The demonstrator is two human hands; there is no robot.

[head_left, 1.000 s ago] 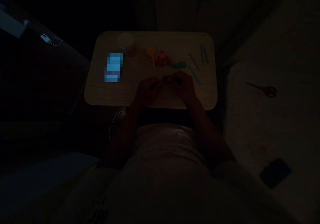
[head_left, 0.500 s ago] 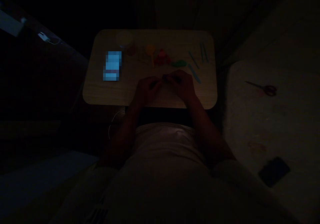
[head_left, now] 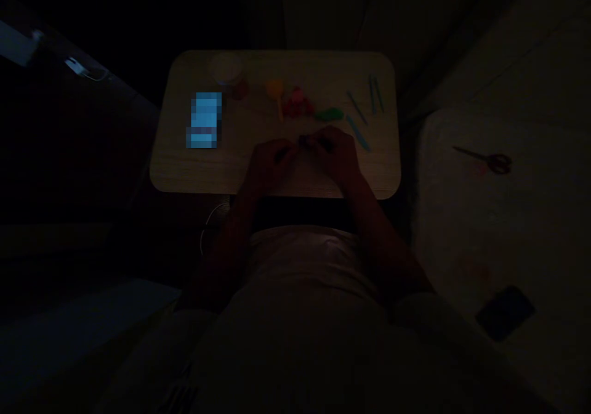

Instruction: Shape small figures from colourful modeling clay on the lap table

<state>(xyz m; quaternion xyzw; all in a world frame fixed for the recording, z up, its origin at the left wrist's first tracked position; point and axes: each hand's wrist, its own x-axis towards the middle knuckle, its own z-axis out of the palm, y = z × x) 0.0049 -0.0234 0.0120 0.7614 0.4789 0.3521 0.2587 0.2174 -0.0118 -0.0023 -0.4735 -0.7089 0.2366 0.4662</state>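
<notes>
In dim light my left hand [head_left: 270, 161] and my right hand [head_left: 335, 152] meet over the front half of a small wooden table [head_left: 198, 177]. My right hand pinches a small dark lump [head_left: 303, 141], whose kind I cannot make out. The fingers of my left hand are curled and pressed together just left of that lump; what they hold, if anything, is hidden. Beyond the hands lie a bumpy red shape [head_left: 298, 105], a green piece [head_left: 329, 114] and an orange piece with a thin stem [head_left: 276, 93].
Several thin blue-green sticks [head_left: 357, 132] lie at the table's right. On the left are a bright pixelated rectangle [head_left: 204, 120], a pale round container [head_left: 226, 69] and a small red lump [head_left: 240, 89]. Scissors [head_left: 489, 160] and a dark flat rectangle [head_left: 505, 312] rest on the pale surface to the right.
The view has shifted slightly, so the table appears a little further left and up. Both hands keep nearly the same pose, and more of the dark lump shows between them.
</notes>
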